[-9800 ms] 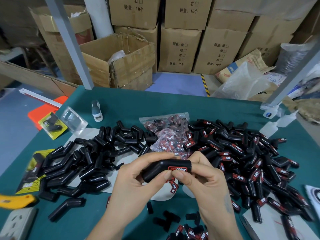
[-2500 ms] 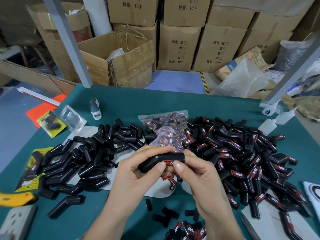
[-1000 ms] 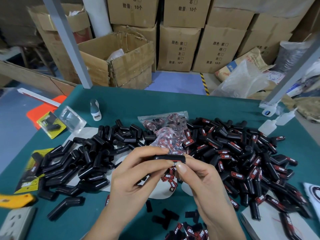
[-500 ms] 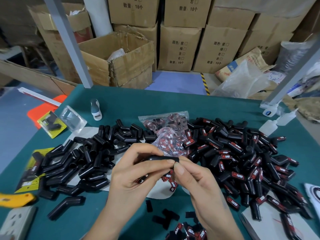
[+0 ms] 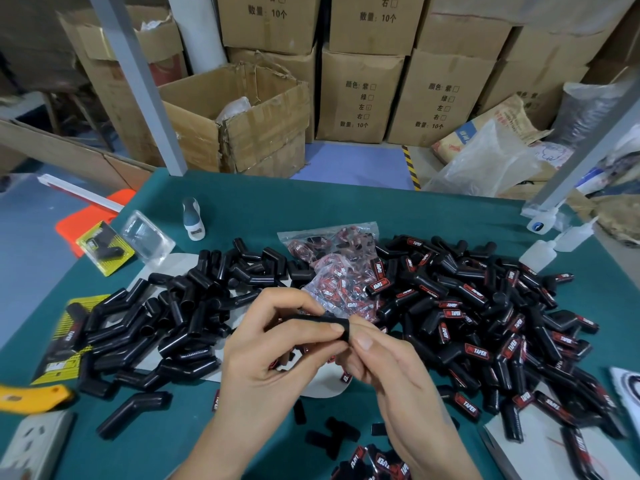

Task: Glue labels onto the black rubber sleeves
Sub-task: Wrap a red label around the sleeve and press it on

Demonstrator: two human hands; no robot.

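While both hands pinch one black rubber sleeve [image 5: 320,320], its label gets seated.
Left hand [image 5: 273,355] steadies the sleeve; right hand [image 5: 384,368] presses its end, keeping it above the unlabelled pile [image 5: 166,323].

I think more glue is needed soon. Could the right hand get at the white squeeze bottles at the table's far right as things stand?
Probably not yet: the right hand pinches the sleeve together with the left hand. Once it lets go, only the labelled pile lies before the bottles.

Open green table [image 5: 346,209] along the far edge; plain sleeves [image 5: 180,306] crowding left, labelled sleeves [image 5: 485,306] right, label bag [image 5: 332,268] wedged between.
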